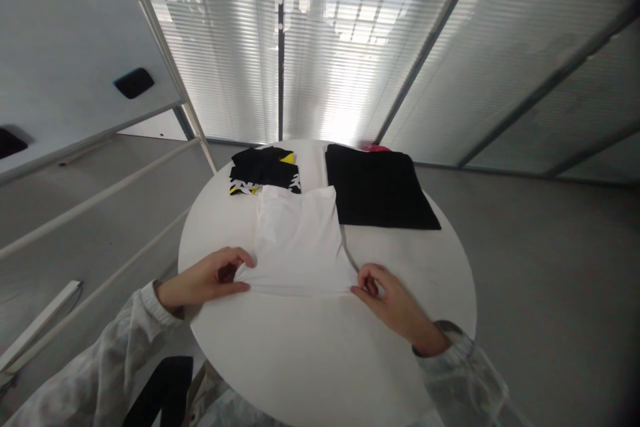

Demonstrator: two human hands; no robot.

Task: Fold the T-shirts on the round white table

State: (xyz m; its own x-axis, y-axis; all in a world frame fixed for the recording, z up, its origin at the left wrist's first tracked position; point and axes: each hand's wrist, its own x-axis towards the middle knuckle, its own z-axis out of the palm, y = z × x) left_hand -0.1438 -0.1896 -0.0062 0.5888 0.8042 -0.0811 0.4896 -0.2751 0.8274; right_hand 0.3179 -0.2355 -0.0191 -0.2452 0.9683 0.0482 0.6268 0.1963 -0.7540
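A white garment point(300, 240) lies spread on the round white table point(310, 360), its near edge stretched between my hands. My left hand point(213, 277) has thumb and fingers at the near left corner of the cloth, gripping its edge. At the near right corner, my right hand point(387, 297) pinches the cloth between thumb and fingers. The garment's far edge lies against a black folded cloth with yellow and white pattern point(265, 170). A larger black folded cloth point(380, 187) lies to the right of it.
Something red point(375, 147) peeks out behind the large black cloth. A whiteboard point(75, 33) on a pale metal frame point(100, 197) stands to the left. Behind the table is a glass partition with blinds point(330, 67). A black strap-like thing point(165, 390) hangs at the bottom left.
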